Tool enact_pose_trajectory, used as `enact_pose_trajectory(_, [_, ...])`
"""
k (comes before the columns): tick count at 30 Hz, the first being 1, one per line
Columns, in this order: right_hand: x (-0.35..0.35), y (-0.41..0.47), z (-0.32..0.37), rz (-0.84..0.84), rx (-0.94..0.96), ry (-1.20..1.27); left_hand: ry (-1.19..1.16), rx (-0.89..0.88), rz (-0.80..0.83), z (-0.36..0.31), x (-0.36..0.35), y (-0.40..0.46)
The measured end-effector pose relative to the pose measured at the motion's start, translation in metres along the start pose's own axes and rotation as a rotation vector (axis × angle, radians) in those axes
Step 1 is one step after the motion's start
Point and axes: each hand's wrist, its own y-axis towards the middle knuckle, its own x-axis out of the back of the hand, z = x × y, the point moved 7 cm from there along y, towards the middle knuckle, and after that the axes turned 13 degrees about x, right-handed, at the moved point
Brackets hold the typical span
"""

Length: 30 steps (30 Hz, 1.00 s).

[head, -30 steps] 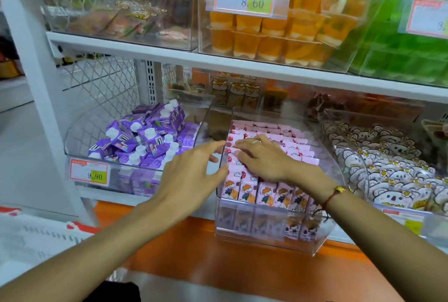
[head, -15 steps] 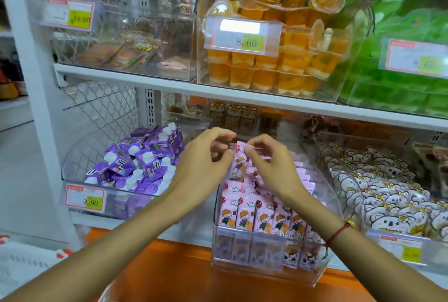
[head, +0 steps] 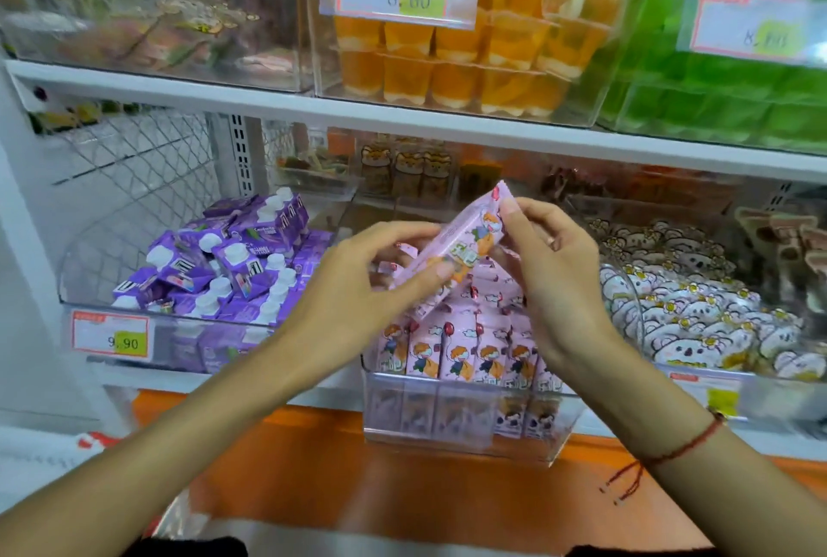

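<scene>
Your left hand (head: pixel 358 288) and right hand (head: pixel 555 283) both pinch one pink packet (head: pixel 461 243), one at each end, in the middle of the frame. It tilts up to the right, just above one clear bin (head: pixel 447 440). More pink packets (head: pixel 470 350) stand packed inside, too many to count. Purple boxes (head: pixel 232 261) are piled at the left.

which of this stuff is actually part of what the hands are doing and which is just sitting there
In use: pink packet, held by left hand and right hand; clear bin of the same packets below.
Just sitting there: purple pouches; orange jelly cups; green packs; koala packets; 9.90 price tag.
</scene>
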Motion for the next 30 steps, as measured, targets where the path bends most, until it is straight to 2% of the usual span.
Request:
enact_pose_trajectory(3, [-0.002, 0.001, 0.006, 0.031, 0.008, 0.009, -0.014, -0.036, -0.061, 0.001, 0.007, 0.005])
enact_pose_trajectory(6, [-0.012, -0.002, 0.004, 0.167, -0.041, 0.012, -0.079, -0.055, -0.127, 0.004, 0.011, 0.009])
enact_pose_trajectory(10, [-0.02, -0.009, -0.003, 0.312, -0.101, -0.066, -0.125, -0.031, -0.128, 0.008, 0.002, 0.009])
enact_pose_trajectory(15, [-0.016, -0.01, -0.003, 0.287, -0.083, -0.046, -0.005, -0.004, -0.089, 0.01, -0.009, -0.001])
enact_pose_trajectory(18, [-0.011, -0.007, -0.005, 0.276, -0.082, -0.057, 0.09, -0.032, -0.151, 0.006, -0.01, -0.008])
enact_pose_trajectory(24, [-0.012, -0.007, -0.006, 0.518, -0.126, -0.053, 0.076, 0.012, -0.152, 0.01, -0.009, -0.006])
enact_pose_trajectory(30, [-0.005, -0.003, -0.005, 0.382, -0.021, -0.106, 0.098, -0.037, -0.146, 0.006, -0.009, -0.009])
